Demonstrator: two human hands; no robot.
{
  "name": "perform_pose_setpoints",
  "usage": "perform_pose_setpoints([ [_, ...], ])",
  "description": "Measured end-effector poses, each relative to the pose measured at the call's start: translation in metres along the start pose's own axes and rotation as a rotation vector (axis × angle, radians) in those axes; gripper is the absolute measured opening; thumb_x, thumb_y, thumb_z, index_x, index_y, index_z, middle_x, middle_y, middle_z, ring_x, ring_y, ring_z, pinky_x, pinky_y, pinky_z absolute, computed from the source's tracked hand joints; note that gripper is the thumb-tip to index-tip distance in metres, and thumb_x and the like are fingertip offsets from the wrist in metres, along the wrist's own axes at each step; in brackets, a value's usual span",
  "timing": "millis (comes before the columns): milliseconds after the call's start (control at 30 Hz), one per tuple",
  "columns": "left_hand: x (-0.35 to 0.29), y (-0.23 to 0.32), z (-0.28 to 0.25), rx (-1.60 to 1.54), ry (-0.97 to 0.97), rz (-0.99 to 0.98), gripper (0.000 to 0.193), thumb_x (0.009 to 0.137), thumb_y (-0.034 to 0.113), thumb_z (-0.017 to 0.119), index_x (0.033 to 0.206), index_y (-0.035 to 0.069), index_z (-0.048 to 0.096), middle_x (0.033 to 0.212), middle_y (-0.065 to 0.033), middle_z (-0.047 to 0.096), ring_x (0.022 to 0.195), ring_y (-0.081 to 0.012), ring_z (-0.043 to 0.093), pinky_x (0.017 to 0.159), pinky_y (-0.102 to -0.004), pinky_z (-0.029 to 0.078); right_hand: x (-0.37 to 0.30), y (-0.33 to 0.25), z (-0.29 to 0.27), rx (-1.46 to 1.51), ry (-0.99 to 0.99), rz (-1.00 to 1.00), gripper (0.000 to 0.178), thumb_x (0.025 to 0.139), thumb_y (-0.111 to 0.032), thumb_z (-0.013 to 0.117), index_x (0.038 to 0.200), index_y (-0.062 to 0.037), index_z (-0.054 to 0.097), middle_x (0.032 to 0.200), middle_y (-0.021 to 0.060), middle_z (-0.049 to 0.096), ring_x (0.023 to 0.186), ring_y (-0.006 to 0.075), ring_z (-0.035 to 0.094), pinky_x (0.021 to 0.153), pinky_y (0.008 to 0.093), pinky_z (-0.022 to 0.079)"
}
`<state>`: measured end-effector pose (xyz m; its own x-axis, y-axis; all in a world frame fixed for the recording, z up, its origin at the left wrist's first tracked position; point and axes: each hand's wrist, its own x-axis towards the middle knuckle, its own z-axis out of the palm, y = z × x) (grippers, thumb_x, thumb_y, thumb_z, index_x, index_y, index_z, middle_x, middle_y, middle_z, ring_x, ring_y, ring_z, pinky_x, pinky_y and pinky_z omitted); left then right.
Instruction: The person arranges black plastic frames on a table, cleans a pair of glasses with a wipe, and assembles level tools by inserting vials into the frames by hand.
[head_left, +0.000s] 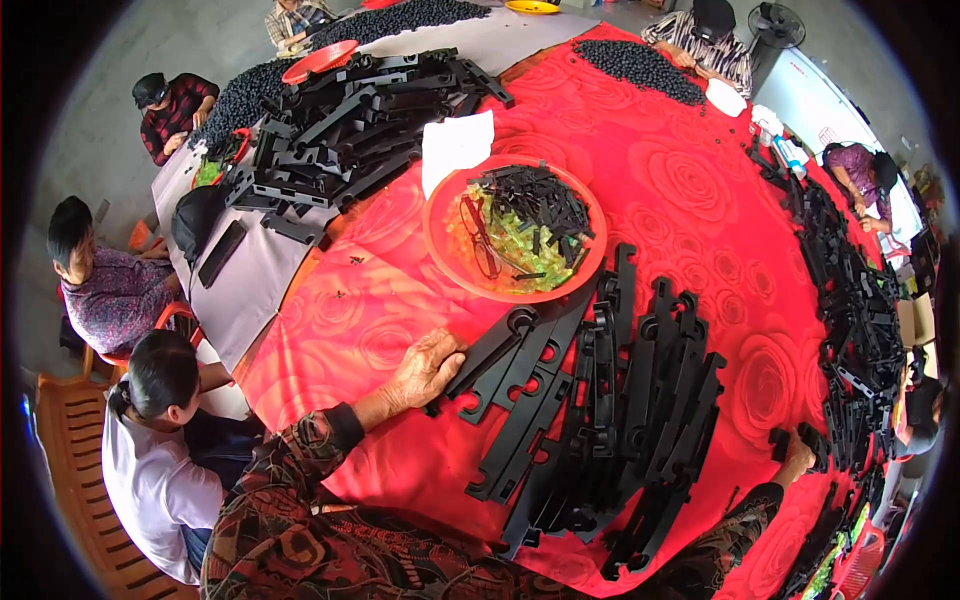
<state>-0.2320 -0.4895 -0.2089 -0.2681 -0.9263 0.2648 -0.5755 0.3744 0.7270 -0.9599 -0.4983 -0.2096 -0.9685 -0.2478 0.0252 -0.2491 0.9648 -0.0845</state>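
My left hand (425,370) is closed on the lower end of a long black plastic bar (492,352), which lies slanted at the left edge of a loose pile. That pile (640,390) holds several black plastic bars with rounded notches, laid roughly side by side on the red cloth. Far to the right, my right hand (797,460) reaches out and grips a short-looking black plastic part (815,447) beside another heap. Its fingertips are partly hidden.
Beyond the bars stands a red basin (440,250) with black strips, yellow-green bits and glasses. A larger heap of black bars (340,130) lies at far left, near a dark cap (197,222). More black parts (850,300) line the right edge. Several people sit around the table.
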Motion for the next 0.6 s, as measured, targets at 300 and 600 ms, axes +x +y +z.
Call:
perform_pose_setpoints([
  [300,0.0,-0.002,-0.003,-0.004,0.035,0.04,0.014,0.085,0.011,0.05,0.091,-0.002,0.053,0.084,-0.0177,0.053,0.084,-0.0356,0.052,0.078,-0.0415,0.042,-0.045,0.019,-0.014,0.213,-0.086,0.016,0.061,0.062,-0.039,0.069,0.096,0.0096,0.055,0.091,0.0152,0.063,0.083,0.0252,0.063,0.066,0.0364,0.05],
  [600,0.007,-0.003,0.016,-0.055,0.107,0.043,0.011,0.081,0.007,0.054,0.086,-0.002,0.056,0.081,-0.0182,0.054,0.08,-0.0368,0.053,0.074,-0.0416,0.043,-0.024,0.095,0.003,0.216,-0.021,-0.609,0.037,0.062,-0.035,0.073,0.076,-0.0016,0.065,0.069,0.0063,0.064,0.058,0.0209,0.058,0.056,0.038,0.045],
])
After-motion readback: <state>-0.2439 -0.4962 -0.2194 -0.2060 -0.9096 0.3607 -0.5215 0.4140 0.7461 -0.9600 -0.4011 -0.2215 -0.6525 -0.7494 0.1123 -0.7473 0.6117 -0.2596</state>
